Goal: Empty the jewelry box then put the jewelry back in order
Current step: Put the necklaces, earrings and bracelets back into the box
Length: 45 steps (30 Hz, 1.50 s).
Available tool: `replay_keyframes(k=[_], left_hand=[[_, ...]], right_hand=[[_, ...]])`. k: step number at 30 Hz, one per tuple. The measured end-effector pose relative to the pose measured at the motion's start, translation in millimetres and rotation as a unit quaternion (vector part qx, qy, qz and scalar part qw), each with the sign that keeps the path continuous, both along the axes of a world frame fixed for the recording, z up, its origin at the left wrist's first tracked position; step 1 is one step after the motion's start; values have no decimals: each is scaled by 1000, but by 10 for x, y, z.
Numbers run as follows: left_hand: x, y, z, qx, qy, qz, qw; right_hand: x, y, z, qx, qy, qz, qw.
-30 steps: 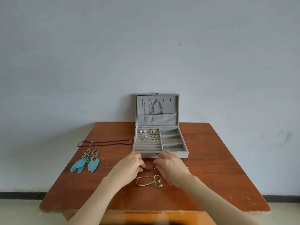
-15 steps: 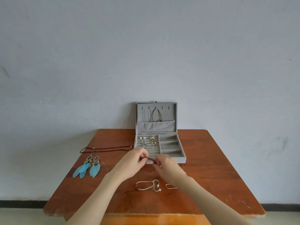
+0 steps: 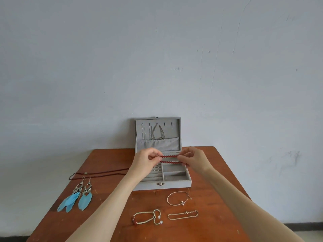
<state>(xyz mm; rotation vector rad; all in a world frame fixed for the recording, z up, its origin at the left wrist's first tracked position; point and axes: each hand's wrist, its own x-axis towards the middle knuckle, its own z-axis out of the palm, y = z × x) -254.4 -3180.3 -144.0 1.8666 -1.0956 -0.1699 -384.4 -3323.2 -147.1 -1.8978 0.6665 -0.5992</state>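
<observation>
An open grey jewelry box (image 3: 175, 184) stands at the middle of the wooden table (image 3: 218, 215), its lid upright with thin chains hanging inside. Above the box's back compartments, my left hand (image 3: 146, 162) and my right hand (image 3: 194, 158) each pinch one end of a red bead bracelet (image 3: 170, 158), stretched flat between them. My left forearm hides most of the ring-roll section with its small earrings. Three thin bracelets lie in front of the box: a chain one (image 3: 178, 198), a twisted one (image 3: 148, 217) and a flat one (image 3: 182, 214).
A pair of blue feather earrings (image 3: 76, 198) lies at the table's left side. Behind them a dark cord necklace (image 3: 97, 173) stretches toward the box. A pale wall rises right behind the table.
Both hands lifted the red bead bracelet from the table in front of the box and carried it up over the box, pulling it out straight. The camera tilted, showing more table.
</observation>
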Motion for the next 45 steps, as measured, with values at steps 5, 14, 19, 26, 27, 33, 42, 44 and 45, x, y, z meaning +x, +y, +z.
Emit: replay_keyframes(k=[5,14,19,26,27,33,42,44,45], left_hand=[[90,-416,-246,-7,-8,44,999],[530,-962,-658,68,-101,60,991],[600,-1091,-747,154,-252,58,954],[549,-1080,-698,227,-327,98,912],[549,-1063,-687,238,-338,94,906],[526,-827,-601,200,-308,51,929],[-9,-264,-313,63,-265,-8,962],[-189,-115,-374,57,-269,-26,961],[-269,-45,-413,60,-270,-36,960]], right_hand=[[157,-322,-162,-33,45,-28,998],[687,-810,-550,-189,121,-21,974],[791,-841,-681,-301,148,14,942],[814,-840,-678,-358,235,-9,904],[799,-838,-673,-357,242,-10,902],[568,-713,-649,-327,211,-15,921],[-3,-194,-472,-343,116,-11,932],[-126,-49,-493,-367,95,-5,925],[-185,24,-507,-375,80,-2,924]])
